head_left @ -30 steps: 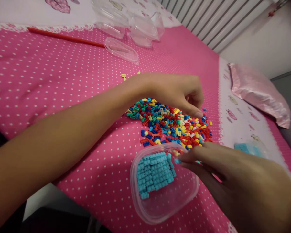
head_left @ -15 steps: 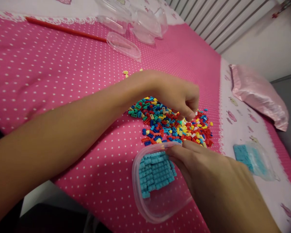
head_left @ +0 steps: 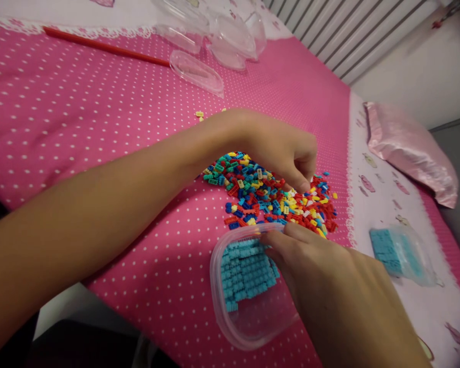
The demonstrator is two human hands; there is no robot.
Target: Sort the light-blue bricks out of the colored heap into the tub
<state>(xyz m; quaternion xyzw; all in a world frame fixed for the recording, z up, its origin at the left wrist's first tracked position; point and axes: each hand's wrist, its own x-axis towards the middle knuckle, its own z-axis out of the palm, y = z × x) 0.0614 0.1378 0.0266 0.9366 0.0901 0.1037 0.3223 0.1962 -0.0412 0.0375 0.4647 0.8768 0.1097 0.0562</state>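
My left hand [head_left: 279,148] reaches across from the left over a heap of small multicoloured toy building bricks [head_left: 264,191]. Its fingers are curled and pinched together at the heap's right part; whatever they hold is hidden. My right hand [head_left: 322,266] is closed on the rim of a clear plastic container [head_left: 216,276], with its fingertips at the far right corner. Inside, rows of joined light-blue bricks [head_left: 249,271] fill the far left part, and part of the container is covered by my right hand.
Clear plastic containers [head_left: 230,38] lie at the back beside a long red stick [head_left: 107,48] and a transparent scoop-shaped piece [head_left: 197,74]. A second container with blue bricks [head_left: 385,250] sits at right. A pink pillow [head_left: 414,151] rests on the dotted pink cloth [head_left: 99,117] by a radiator.
Hardly anything differs. My left fingertips have shifted very slightly right over the bricks, and my right hand stays at the container's rim.
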